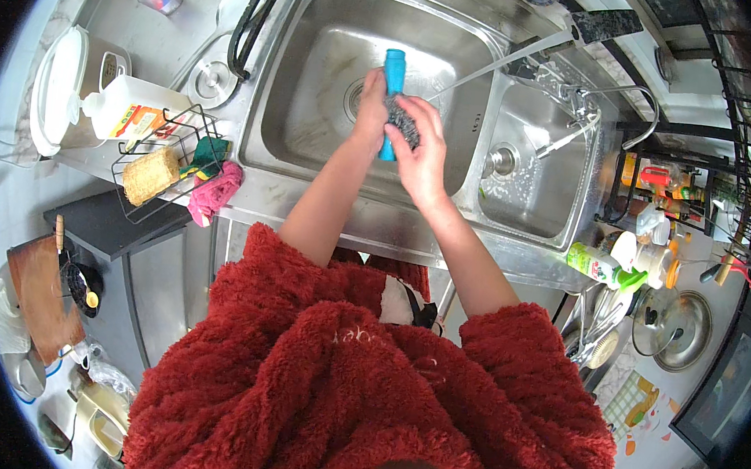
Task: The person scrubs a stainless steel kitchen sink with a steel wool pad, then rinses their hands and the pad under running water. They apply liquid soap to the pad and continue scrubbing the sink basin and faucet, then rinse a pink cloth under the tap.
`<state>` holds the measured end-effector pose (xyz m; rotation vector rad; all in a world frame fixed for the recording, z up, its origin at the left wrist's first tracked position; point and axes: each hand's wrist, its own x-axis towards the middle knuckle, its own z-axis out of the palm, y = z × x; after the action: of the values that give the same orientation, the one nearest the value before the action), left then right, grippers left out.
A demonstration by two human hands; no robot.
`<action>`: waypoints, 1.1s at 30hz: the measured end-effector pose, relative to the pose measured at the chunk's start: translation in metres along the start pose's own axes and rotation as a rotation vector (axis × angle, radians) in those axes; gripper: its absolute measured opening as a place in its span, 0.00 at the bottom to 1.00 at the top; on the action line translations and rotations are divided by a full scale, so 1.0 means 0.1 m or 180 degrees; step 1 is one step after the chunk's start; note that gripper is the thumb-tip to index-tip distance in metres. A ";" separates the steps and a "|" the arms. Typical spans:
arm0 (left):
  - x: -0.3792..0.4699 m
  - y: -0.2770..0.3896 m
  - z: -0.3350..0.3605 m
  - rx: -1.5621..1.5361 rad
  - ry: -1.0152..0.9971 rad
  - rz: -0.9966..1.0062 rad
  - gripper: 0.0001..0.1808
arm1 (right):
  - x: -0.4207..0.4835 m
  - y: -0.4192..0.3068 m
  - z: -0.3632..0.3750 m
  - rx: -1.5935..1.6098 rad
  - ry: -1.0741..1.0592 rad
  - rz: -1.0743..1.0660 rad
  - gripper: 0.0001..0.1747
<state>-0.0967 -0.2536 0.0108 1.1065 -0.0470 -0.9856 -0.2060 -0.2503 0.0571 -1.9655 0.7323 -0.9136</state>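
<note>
My left hand (372,105) grips a blue cylinder (395,71) with a narrowed, ringed far end. It is held lengthwise over the large stainless steel sink basin (318,38). In my right hand (426,133) is a grey steel wool scourer (401,119), pressed against the cylinder's side. The fingers and scourer cover the cylinder's middle, while its near end shows below them. Part of the drain (353,99) is visible beside my left hand. A pale shaft (494,68) with a broad dark end slants towards my right hand; I cannot tell whether it is a utensil or a tap's water stream.
Left of the sink, a wire rack (131,212) holds a loofah sponge (150,176) beside a pink cloth (214,193). A white jug (140,110) stands behind. On the right are a smaller basin (524,200), a chrome tap (581,102) and a green-and-white bottle (592,261).
</note>
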 end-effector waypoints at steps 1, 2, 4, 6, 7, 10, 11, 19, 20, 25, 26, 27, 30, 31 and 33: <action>-0.01 0.02 -0.01 -0.0251 -0.0225 -0.0121 0.17 | 0.01 -0.02 0.03 -0.0079 -0.0020 -0.0081 0.21; -0.02 0.04 -0.01 -0.0444 -0.0339 -0.0332 0.17 | 0.08 -0.01 0.05 -0.0079 0.0081 -0.0360 0.18; -0.06 0.06 0.00 -0.0519 -0.0455 -0.0629 0.18 | 0.29 0.02 0.07 -0.0442 0.0238 -0.0414 0.16; -0.14 0.03 0.03 -0.0240 -0.0401 -0.0650 0.20 | 0.50 0.05 0.06 -0.0651 0.0540 -0.0936 0.11; -0.18 0.02 0.05 -0.0099 -0.0374 -0.0657 0.20 | 0.56 0.04 0.06 -0.0751 0.0388 -0.0548 0.10; -0.19 0.02 0.06 -0.0167 -0.0432 -0.0651 0.23 | 0.56 0.01 0.07 -0.0784 0.0489 -0.0226 0.06; -0.16 0.03 0.06 -0.0280 -0.0396 -0.0772 0.23 | 0.50 0.00 0.08 -0.0869 0.0236 -0.0330 0.06; -0.16 0.05 -0.02 0.0041 -0.0313 -0.0257 0.21 | 0.47 0.07 0.15 -0.0765 0.0234 -0.0340 0.05; -0.15 0.04 -0.02 0.0055 -0.0446 -0.0326 0.21 | 0.48 0.06 0.15 -0.0614 0.0253 -0.0273 0.05; 0.00 0.07 -0.15 -0.0758 -0.0439 -0.1114 0.28 | 0.30 -0.07 0.14 -0.0580 0.0025 0.0236 0.07; 0.04 0.10 -0.19 -0.0867 -0.0409 -0.1533 0.30 | 0.23 -0.09 0.14 -0.0476 -0.0062 0.0424 0.09; 0.05 0.11 -0.20 -0.1077 -0.0766 -0.1426 0.32 | 0.19 -0.10 0.14 -0.0494 0.0054 0.0088 0.09; -0.01 0.15 -0.17 -0.1273 -0.1093 -0.1581 0.34 | 0.25 -0.03 0.14 -0.0700 0.0207 -0.0313 0.08; -0.04 0.15 -0.13 -0.1263 -0.1108 -0.1552 0.33 | 0.33 0.01 0.14 -0.0753 0.0271 -0.0308 0.08; -0.11 0.16 -0.05 -0.1320 -0.1265 -0.1474 0.32 | 0.57 0.10 0.13 -0.0828 0.0571 -0.0299 0.08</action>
<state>-0.0904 -0.2410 0.0256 0.5338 0.0936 -1.5417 -0.1648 -0.2929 0.0621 -2.1791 0.9055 -1.1083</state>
